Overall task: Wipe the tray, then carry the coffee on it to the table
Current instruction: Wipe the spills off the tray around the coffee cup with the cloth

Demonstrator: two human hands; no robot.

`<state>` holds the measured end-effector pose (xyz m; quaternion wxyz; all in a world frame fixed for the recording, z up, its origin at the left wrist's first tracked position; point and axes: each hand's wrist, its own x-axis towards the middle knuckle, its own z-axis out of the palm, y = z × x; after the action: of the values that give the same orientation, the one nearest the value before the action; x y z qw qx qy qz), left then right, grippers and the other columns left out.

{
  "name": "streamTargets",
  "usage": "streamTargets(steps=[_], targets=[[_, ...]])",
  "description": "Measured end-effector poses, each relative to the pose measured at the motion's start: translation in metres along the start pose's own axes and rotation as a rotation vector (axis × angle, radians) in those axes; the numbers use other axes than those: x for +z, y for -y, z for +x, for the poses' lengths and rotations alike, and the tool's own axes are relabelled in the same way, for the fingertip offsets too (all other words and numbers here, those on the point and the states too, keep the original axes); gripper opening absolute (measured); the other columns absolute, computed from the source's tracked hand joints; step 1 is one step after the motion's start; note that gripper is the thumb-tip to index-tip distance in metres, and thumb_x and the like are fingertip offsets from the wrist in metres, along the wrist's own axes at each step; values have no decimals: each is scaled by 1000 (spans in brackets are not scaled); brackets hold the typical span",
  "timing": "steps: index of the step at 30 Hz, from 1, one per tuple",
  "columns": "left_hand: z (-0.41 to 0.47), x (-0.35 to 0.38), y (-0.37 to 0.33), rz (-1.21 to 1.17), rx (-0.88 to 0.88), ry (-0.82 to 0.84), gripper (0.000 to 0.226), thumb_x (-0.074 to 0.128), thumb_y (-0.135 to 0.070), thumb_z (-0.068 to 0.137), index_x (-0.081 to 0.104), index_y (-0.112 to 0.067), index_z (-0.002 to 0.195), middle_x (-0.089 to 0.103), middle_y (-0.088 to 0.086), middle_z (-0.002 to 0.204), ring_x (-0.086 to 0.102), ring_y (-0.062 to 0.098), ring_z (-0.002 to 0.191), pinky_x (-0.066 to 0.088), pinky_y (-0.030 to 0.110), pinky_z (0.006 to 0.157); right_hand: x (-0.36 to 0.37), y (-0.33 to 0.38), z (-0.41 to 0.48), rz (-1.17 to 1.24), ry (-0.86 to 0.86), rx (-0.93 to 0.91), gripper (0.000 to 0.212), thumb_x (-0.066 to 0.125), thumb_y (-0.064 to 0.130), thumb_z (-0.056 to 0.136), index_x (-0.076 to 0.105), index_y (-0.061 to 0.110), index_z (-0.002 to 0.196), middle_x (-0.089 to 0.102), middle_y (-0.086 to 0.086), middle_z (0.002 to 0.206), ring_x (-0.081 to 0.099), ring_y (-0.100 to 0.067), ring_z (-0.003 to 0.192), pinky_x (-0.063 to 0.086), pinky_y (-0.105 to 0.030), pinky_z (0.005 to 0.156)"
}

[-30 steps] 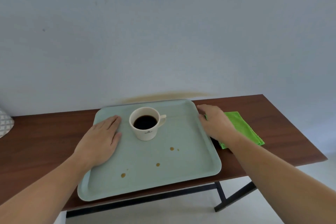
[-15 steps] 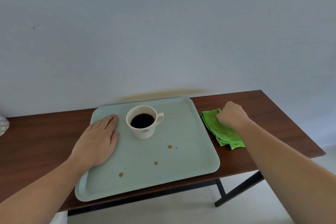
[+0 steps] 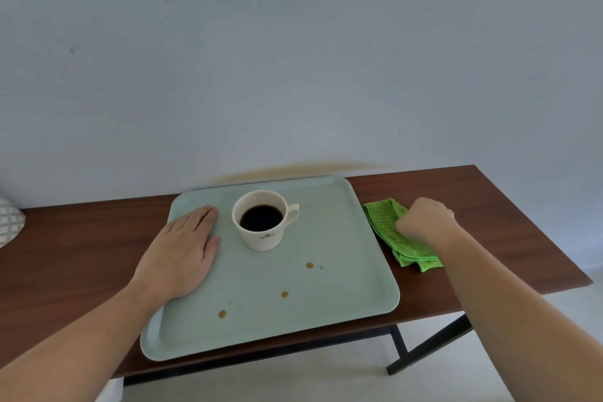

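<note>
Gripping the green cloth (image 3: 390, 232) at the tray's (image 3: 326, 310) three o'clock, right hand (image 3: 424, 219) must next wipe coffee drips (image 3: 285, 294) while left hand (image 3: 182, 254) lies flat, open, steadying it.

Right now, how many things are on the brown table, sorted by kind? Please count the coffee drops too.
Trays: 1, pale green tray
Cups: 1, white coffee cup standing on the tray
Cloths: 1, green cloth under the right hand
Coffee drops on the tray: 5, largest near
Patterned object at the left edge: 1, cut off
Total: 9
</note>
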<state>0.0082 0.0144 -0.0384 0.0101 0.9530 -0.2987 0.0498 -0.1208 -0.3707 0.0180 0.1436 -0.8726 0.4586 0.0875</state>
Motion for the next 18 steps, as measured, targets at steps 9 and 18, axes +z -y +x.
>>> streamTargets(steps=[9,18], targets=[[-1,-2,-2,15,-7,8,62,19,-47,95,28,-17,149,36,2,153,36,19,137,26,37,114,-20,3,-42,731,-56,-167,29,51,27,91,65,2,92,68,-20,79,65,-32,68,55,-45,67],[0,3,1,5,-10,11,63,17,-48,95,25,-18,150,32,1,155,32,19,139,23,36,115,25,31,-86,1268,328,-165,23,48,26,102,69,16,103,75,-9,99,72,-26,91,58,-39,74]])
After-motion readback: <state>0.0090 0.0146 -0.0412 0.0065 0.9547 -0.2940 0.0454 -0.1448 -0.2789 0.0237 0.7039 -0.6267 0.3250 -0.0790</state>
